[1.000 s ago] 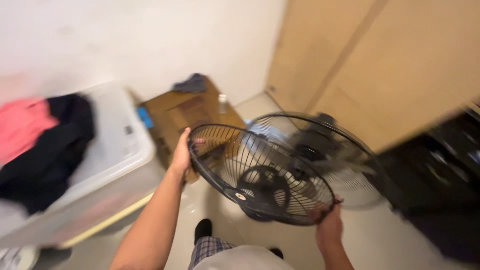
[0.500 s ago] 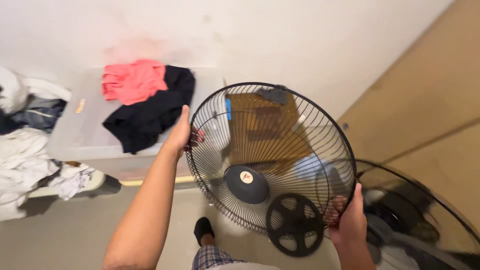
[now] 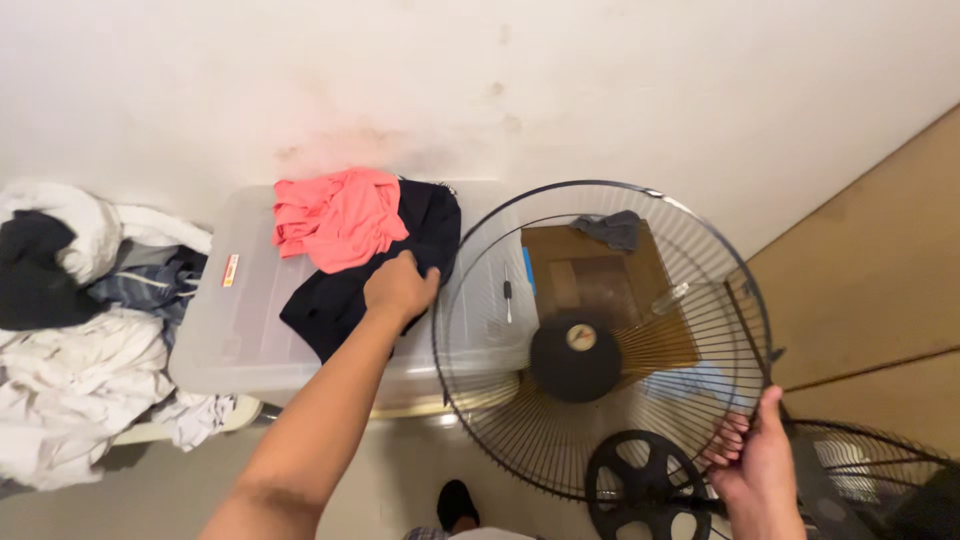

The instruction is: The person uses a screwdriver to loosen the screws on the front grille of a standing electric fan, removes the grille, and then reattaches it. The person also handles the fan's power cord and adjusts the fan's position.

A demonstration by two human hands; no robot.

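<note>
The person holds a round black wire fan guard [image 3: 600, 340] upright in front of the body, its dark centre disc roughly mid-frame. The left hand [image 3: 400, 287] is closed over the guard's left rim, its grip clenched on the wire, and sits just in front of a dark garment [image 3: 355, 290]. The right hand [image 3: 765, 465] grasps the lower right rim, fingers [image 3: 728, 440] curled through the thin spokes. Below the guard, a second black grille part with wide cut-outs [image 3: 640, 485] shows, and at the far lower right another wire cage [image 3: 880, 480] lies on the floor; how these join cannot be told. Behind the guard stands a clear lidded plastic storage bin [image 3: 235, 330] against the white wall; a coral-pink garment [image 3: 335, 215] and the dark one lie on its lid. Seen through the wires, a brown cardboard box [image 3: 590, 270] sits beside the bin with a grey cloth [image 3: 612, 230] on top; its contents are hidden. A heap of white and dark laundry [image 3: 70, 330] lies left of the bin.
</note>
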